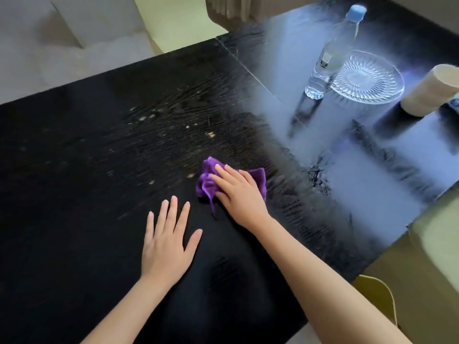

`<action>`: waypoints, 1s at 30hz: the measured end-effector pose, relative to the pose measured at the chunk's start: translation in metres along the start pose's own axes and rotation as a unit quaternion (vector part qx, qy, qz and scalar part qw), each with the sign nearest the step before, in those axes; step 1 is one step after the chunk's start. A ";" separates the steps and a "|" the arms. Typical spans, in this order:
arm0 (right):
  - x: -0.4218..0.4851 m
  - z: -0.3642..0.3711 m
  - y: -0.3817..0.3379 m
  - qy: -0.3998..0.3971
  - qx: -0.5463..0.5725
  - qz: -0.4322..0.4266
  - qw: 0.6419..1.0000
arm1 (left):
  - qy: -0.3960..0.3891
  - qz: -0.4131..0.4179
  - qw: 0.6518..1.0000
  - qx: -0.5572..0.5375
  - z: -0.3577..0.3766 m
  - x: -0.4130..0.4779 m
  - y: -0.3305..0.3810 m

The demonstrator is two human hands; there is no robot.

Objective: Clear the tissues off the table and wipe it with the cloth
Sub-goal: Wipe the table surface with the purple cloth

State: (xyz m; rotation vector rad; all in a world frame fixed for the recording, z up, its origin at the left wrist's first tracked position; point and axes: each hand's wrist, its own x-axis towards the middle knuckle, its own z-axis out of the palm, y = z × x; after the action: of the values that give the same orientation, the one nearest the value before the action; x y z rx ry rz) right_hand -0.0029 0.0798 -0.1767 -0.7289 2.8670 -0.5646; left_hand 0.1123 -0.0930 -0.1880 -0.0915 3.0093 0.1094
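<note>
A crumpled purple cloth (pixel 207 181) lies on the black wooden table (pixel 74 150), near its middle. My right hand (pixel 237 193) presses flat on top of the cloth, fingers spread and pointing left, covering much of it. My left hand (pixel 167 240) rests palm down on the bare tabletop just left of and below the cloth, fingers apart and holding nothing. Pale specks and smears mark the wood above the cloth. No tissues are visible on the table.
At the far right stand a clear water bottle (pixel 330 53) with a blue cap, a cut-glass dish (pixel 367 78) and a cream cylindrical cup (pixel 429 91). A pale sofa (pixel 49 33) lies beyond the table's far edge. Bright glare washes over the right side.
</note>
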 end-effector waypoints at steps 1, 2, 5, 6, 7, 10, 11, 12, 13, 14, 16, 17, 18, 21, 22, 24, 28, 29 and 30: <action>-0.011 -0.003 0.007 -0.018 -0.010 -0.024 1.000 | -0.005 0.005 1.000 0.004 0.000 -0.009 0.002; -0.018 -0.009 0.016 -0.028 -0.020 -0.036 0.999 | -0.008 0.008 1.000 0.008 -0.001 -0.016 0.003; -0.023 -0.025 0.049 -0.027 -0.042 -0.020 0.999 | -0.017 0.007 1.000 0.016 -0.002 -0.022 0.004; -0.023 -0.028 0.058 -0.020 -0.043 -0.008 0.999 | -0.015 0.003 1.000 0.019 -0.002 -0.022 0.005; -0.023 -0.030 0.066 -0.011 -0.045 0.001 0.999 | -0.012 0.001 1.000 0.022 -0.002 -0.022 0.005; -0.022 -0.036 0.088 0.016 -0.048 0.021 0.999 | -0.007 -0.001 1.000 0.026 0.001 -0.023 0.006; -0.023 -0.041 0.096 0.025 -0.049 0.029 0.998 | -0.004 -0.001 1.000 0.024 0.002 -0.023 0.006; -0.023 -0.046 0.106 0.032 -0.053 0.039 0.997 | 0.000 -0.002 1.000 0.021 0.003 -0.023 0.005; -0.024 -0.052 0.116 0.040 -0.058 0.052 0.996 | 0.004 -0.003 1.000 0.021 0.003 -0.024 0.004; -0.027 -0.057 0.128 0.049 -0.065 0.070 0.994 | 0.006 -0.004 1.000 0.019 0.004 -0.024 0.004; -0.035 -0.066 0.149 0.070 -0.070 0.118 0.988 | 0.007 -0.005 1.000 0.015 0.006 -0.025 0.004; -0.039 -0.068 0.155 0.083 -0.066 0.142 0.984 | 0.009 -0.006 1.000 0.017 0.007 -0.025 0.004; -0.041 -0.069 0.156 0.096 -0.057 0.163 0.980 | 0.011 -0.006 1.000 0.019 0.008 -0.024 0.004; -0.049 -0.057 0.135 0.130 -0.035 0.226 0.965 | 0.004 -0.006 1.000 0.025 0.008 -0.023 0.004; -0.054 -0.050 0.123 0.135 -0.037 0.238 0.961 | 0.004 -0.008 1.000 0.027 0.008 -0.023 0.004; -0.067 -0.035 0.097 0.139 -0.042 0.230 0.962 | 0.005 -0.008 0.999 0.033 0.006 -0.022 0.005; -0.100 -0.009 0.033 0.117 -0.021 0.185 0.976 | 0.003 0.002 0.999 0.034 0.007 -0.023 0.004; -0.112 -0.001 0.012 0.107 -0.016 0.166 0.980 | 0.004 0.003 0.999 0.034 0.008 -0.022 0.004; -0.127 0.006 -0.009 0.101 -0.015 0.142 0.985 | 0.006 0.004 1.000 0.030 0.008 -0.022 0.003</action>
State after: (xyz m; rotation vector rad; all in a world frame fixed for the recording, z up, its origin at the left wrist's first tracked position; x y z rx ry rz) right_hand 0.1134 0.1321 -0.1744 -0.2692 3.0944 -0.5844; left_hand 0.1344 -0.0878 -0.1928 -0.0738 3.0221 0.0185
